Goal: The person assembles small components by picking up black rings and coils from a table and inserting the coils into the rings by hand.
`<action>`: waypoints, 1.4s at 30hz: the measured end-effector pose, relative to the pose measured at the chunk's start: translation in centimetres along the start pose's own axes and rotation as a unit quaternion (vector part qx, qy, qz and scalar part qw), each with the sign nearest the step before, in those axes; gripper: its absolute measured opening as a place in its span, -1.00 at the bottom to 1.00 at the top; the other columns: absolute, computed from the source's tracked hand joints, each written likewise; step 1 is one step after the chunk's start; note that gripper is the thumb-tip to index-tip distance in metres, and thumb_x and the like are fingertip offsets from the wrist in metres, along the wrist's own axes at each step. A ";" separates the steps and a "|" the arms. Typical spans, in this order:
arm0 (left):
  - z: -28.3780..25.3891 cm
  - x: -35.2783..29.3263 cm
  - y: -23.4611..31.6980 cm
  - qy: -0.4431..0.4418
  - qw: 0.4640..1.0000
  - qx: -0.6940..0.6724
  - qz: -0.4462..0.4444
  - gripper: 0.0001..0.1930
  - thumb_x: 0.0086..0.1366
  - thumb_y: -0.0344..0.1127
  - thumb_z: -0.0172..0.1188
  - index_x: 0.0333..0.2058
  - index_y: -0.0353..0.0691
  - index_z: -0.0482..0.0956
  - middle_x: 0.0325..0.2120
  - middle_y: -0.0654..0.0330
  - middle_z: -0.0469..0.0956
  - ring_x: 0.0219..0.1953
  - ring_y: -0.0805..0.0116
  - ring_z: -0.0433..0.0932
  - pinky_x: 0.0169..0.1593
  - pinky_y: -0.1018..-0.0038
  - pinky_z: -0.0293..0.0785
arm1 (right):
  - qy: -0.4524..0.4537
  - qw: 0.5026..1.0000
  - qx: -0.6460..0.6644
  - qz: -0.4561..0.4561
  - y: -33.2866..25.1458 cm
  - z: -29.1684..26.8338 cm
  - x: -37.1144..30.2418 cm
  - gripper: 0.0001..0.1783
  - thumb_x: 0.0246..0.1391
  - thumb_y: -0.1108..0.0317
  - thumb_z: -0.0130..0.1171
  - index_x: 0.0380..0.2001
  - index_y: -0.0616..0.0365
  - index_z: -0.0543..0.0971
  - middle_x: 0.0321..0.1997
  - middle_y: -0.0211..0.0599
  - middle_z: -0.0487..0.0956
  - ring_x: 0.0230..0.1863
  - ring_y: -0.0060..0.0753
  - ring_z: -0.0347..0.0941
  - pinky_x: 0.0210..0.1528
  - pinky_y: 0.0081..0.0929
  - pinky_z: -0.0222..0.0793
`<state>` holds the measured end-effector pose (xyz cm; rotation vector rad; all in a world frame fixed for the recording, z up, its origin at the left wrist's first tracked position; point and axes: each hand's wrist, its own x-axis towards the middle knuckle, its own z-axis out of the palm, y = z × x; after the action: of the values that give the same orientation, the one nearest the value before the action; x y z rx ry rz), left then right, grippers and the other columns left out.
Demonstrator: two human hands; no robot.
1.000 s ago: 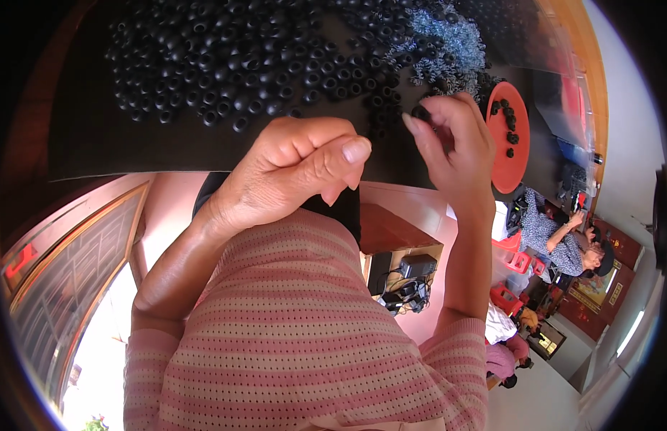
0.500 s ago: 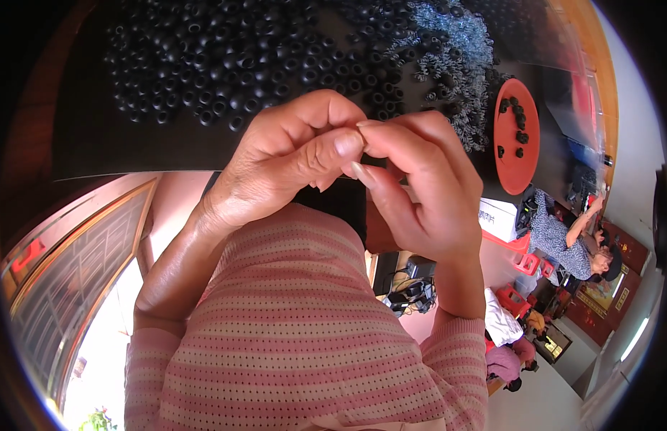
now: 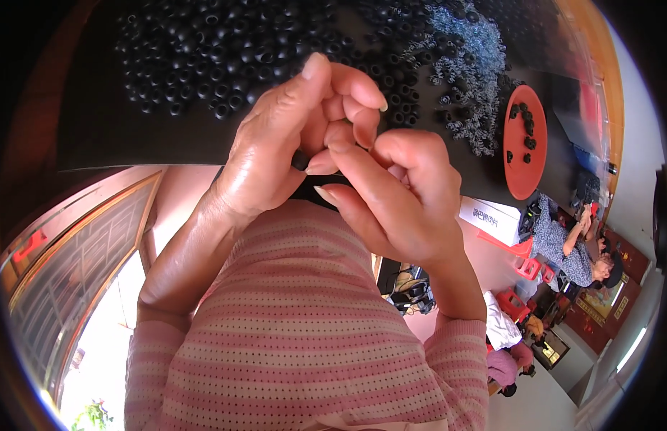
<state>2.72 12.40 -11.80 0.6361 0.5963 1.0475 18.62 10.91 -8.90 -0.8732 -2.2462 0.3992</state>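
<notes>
Now the left hand, closed at the fingertips half a second ago, loosens: thumb lifted, fingers loosely curled toward the right. Right hand shifts from the fingertip meeting to reach into that palm. Probably means handling moves from fingertips to palm. Small black piece shows at frame centre, against the left palm, just beside the fingertips reaching in from the right. Right thumb and forefinger are spread apart, no pinch visible; can't tell if the left fingers clamp anything, palm partly hidden. Pile of black hollow pieces upper left, beyond the hands; bluish coils upper right; orange-red oval tray with a few black pieces right of the right hand, well apart.
</notes>
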 end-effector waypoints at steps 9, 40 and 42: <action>0.3 0.5 0.0 -0.029 0.993 -0.112 0.038 -0.39 0.41 0.16 -0.37 -0.08 -0.32 0.40 -0.32 0.22 0.45 -0.30 0.46 0.43 -0.15 0.53 0.36 | 0.055 0.995 -0.079 -0.027 -0.1 1.3 1.6 -0.82 -0.21 0.49 0.27 -0.41 0.12 0.62 -0.43 -0.49 0.38 -0.53 -0.46 0.29 -0.55 -0.51 0.24; 0.9 -1.5 0.5 -0.053 0.990 0.110 0.073 -0.65 0.38 -0.16 0.00 -0.09 -0.36 0.48 -0.45 0.30 0.45 -0.44 0.59 0.32 -0.35 0.63 0.30 | 0.049 0.998 0.022 0.035 0.5 -1.2 1.2 -0.63 -0.12 0.56 0.29 -0.14 0.30 0.58 -0.27 -0.28 0.41 -0.36 -0.49 0.34 -0.38 -0.62 0.27; 0.7 -1.4 0.4 -0.054 0.989 0.092 0.102 -0.71 0.38 -0.22 0.02 -0.11 -0.33 0.51 -0.49 0.33 0.45 -0.48 0.63 0.30 -0.39 0.66 0.29 | 0.042 0.999 0.011 0.028 0.4 -1.2 1.3 -0.62 -0.13 0.56 0.30 -0.14 0.29 0.58 -0.27 -0.29 0.41 -0.36 -0.50 0.34 -0.39 -0.63 0.27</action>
<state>2.50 11.13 -10.85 0.9257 0.5435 1.1490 18.92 12.17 -7.59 -0.9252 -2.1413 0.4060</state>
